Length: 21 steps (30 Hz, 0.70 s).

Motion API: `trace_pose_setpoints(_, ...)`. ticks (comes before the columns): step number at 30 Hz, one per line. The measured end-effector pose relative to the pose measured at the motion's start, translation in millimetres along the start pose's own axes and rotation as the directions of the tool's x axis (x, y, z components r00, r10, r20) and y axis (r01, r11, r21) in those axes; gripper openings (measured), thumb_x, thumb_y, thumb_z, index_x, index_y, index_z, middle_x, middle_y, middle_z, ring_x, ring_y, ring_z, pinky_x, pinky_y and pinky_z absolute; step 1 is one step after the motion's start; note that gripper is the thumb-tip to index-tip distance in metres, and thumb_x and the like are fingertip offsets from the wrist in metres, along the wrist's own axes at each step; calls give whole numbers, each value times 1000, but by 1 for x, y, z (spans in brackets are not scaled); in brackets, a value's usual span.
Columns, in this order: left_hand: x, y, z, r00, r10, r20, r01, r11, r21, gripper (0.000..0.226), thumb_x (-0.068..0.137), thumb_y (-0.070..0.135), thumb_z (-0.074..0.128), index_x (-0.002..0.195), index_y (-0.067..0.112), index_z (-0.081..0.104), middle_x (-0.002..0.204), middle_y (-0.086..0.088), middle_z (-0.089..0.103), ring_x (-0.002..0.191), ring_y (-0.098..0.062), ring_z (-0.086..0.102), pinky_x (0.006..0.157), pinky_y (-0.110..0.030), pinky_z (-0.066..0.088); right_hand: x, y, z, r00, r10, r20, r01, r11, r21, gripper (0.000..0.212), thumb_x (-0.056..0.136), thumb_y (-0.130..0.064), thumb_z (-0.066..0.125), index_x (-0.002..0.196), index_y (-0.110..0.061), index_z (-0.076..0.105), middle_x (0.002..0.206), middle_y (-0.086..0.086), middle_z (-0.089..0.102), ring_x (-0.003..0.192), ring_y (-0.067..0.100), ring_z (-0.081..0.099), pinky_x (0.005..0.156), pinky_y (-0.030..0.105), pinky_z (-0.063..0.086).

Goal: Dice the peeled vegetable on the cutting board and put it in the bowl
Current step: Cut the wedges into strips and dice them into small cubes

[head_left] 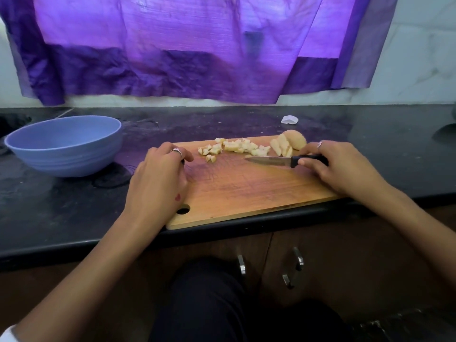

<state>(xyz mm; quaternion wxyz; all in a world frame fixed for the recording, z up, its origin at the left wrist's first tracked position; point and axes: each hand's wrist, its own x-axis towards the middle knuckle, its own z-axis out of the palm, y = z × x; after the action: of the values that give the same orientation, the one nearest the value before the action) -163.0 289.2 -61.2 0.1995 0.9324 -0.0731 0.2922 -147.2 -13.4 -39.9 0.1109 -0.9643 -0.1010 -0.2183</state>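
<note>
A wooden cutting board [246, 191] lies at the front edge of the black counter. Along its far side sit several pale diced pieces [234, 146], and at the far right corner lie a few slices [282, 147] against an uncut peeled chunk [297, 140]. My right hand [340, 166] grips the black handle of a small knife [269, 161], whose blade lies low over the board pointing left. My left hand [158, 178] rests at the board's left edge with fingers curled, holding nothing. A blue bowl [64, 144] stands left of the board, its visible inside empty.
A purple curtain [197, 45] hangs over the wall behind the counter. A small white scrap [290, 119] lies on the counter behind the board. Cabinet doors with metal handles [296, 265] are below the counter edge, near my dark-clothed knee [212, 299].
</note>
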Motion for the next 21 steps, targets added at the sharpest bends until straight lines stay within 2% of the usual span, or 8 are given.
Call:
trace_pose_setpoints(2,0,1,-1,1000,5,5,-5,1000,1,30,95,9,44,117,17,62,120,0,54,106,-22,47,82,-43,45,6,-1,1,998,10,-60,-15,997,-80,20,92,-37,55,107,-29,65,97,1,64,98,26,57,82,41,42)
trace_pose_setpoints(4,0,1,-2,1000,9,14,-9,1000,12,30,95,11,45,120,18,61,120,0,54,106,-22,48,81,-42,45,11,-4,0,993,33,-114,-43,995,-85,20,92,-38,55,107,-28,66,97,0,65,99,26,58,77,37,38)
trace_pose_setpoints(7,5,6,-5,998,50,25,-52,996,68,28,96,21,49,121,19,59,119,1,55,105,-21,50,79,-39,45,11,1,-3,972,139,-189,-122,988,100,16,91,-39,58,102,-33,66,93,-9,67,93,19,60,72,35,45)
trace_pose_setpoints(10,30,25,-5,983,175,54,-178,982,60,25,93,29,52,114,20,61,110,2,61,100,-22,55,80,-40,48,8,12,-4,950,231,-210,-157,936,316,10,90,-35,58,93,-31,66,76,-11,64,76,13,60,71,35,50)
trace_pose_setpoints(13,69,60,9,925,331,184,-309,941,-136,26,90,34,58,111,20,63,99,5,64,96,-18,60,84,-40,50,3,19,0,928,340,-149,-187,775,604,13,93,-31,57,90,-22,66,65,-2,62,56,11,54,59,27,44)
trace_pose_setpoints(16,104,94,38,833,442,331,-405,897,-178,33,89,32,60,120,19,58,106,2,66,103,-20,58,88,-38,48,-1,18,8,902,418,-105,-189,602,776,15,94,-28,57,94,-16,66,63,3,59,54,11,49,52,21,40)
trace_pose_setpoints(19,126,105,69,762,466,450,-483,872,-86,39,86,14,57,124,21,57,115,-2,64,104,-23,58,87,-40,49,-2,20,12,893,434,-117,-172,571,803,14,94,-28,57,94,-17,66,61,1,58,54,10,48,53,21,41)
trace_pose_setpoints(21,132,106,78,719,493,489,-545,837,-43,44,81,5,55,122,22,61,113,-4,65,98,-23,58,83,-37,49,-2,21,12,895,430,-120,-165,570,805,13,93,-29,57,93,-19,66,59,-1,58,52,8,48,54,22,41)
